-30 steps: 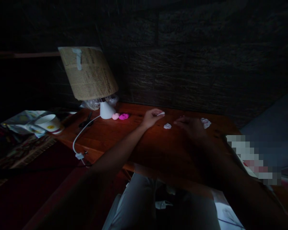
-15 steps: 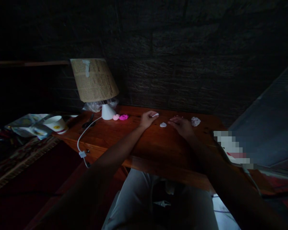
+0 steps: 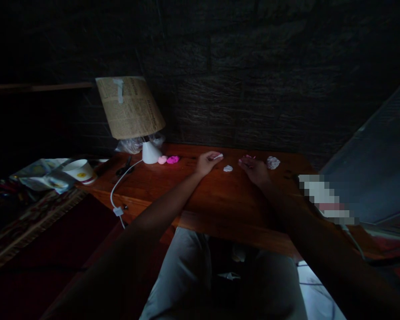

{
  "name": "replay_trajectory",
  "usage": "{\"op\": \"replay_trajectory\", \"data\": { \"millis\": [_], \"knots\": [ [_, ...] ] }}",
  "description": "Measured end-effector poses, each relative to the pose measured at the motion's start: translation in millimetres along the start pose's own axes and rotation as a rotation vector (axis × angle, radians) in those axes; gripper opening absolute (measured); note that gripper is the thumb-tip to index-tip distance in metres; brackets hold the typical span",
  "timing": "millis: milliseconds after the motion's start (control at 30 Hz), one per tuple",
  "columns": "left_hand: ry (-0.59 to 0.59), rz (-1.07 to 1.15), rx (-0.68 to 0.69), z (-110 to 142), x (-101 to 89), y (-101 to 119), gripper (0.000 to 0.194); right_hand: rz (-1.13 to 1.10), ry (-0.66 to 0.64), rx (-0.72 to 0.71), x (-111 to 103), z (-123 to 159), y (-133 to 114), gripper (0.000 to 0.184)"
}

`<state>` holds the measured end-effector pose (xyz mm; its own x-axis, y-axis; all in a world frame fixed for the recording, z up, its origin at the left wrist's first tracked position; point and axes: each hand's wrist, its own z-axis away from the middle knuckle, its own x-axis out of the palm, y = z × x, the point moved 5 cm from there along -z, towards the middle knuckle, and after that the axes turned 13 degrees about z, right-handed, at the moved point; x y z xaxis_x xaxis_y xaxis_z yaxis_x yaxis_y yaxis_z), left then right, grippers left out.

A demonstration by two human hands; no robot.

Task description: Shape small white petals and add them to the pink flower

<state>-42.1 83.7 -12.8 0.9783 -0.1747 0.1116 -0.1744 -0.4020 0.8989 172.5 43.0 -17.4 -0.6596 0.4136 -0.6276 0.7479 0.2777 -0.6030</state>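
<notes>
Both my arms reach out over a low wooden table. My left hand rests on the wood with its fingers curled round a small white piece that sticks out past the fingertips. My right hand lies a little to the right, fingers bent, with something small and pink at its fingertips. Between the hands lies a small white lump. A larger crumpled white lump sits just right of my right hand.
A small lamp with a newspaper shade stands at the table's back left, its white cord hanging over the edge. Two pink lumps lie by its base. A paper cup and wrappers sit further left. The room is dark.
The view has shifted slightly. My right hand has slid a little away from me and the pink bit now shows at its fingertips. My left hand keeps its hold.
</notes>
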Motion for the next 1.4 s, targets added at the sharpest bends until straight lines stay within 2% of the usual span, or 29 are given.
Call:
{"op": "replay_trajectory", "data": {
  "millis": [300, 500, 600, 733, 833, 1067, 1400],
  "knots": [
    [0.002, 0.037, 0.015, 1.1, -1.7, -4.6, 0.032, 0.074, -0.001, -0.043, 2.7, 1.6, -0.3, 0.015],
    [-0.021, 0.03, 0.004, 14.8, 0.1, 0.9, 0.035, 0.089, -0.018, -0.076, 2.7, 5.0, -4.5, 0.016],
    [-0.067, 0.03, -0.014, 26.5, 6.1, 6.0, 0.036, 0.087, -0.016, -0.1, 1.2, 9.0, -9.9, 0.02],
    [-0.186, 0.053, -0.043, 40.2, 18.9, 12.7, 0.039, 0.092, -0.012, -0.119, -1.9, 14.6, -15.7, 0.024],
    [-0.209, 0.083, -0.074, 44.2, 23.7, 13.7, 0.04, 0.099, -0.02, -0.122, -3.3, 17.9, -17.6, 0.022],
    [-0.196, 0.092, -0.104, 41.6, 22.5, 8.4, 0.041, 0.066, -0.063, -0.094, 1.5, 20.8, -12.8, 0.018],
    [-0.173, 0.061, -0.121, 41.5, 22.1, 10.8, 0.042, -0.162, -0.126, 0.022, 3.9, 20.4, 2.7, 0.015]
  ]
}}
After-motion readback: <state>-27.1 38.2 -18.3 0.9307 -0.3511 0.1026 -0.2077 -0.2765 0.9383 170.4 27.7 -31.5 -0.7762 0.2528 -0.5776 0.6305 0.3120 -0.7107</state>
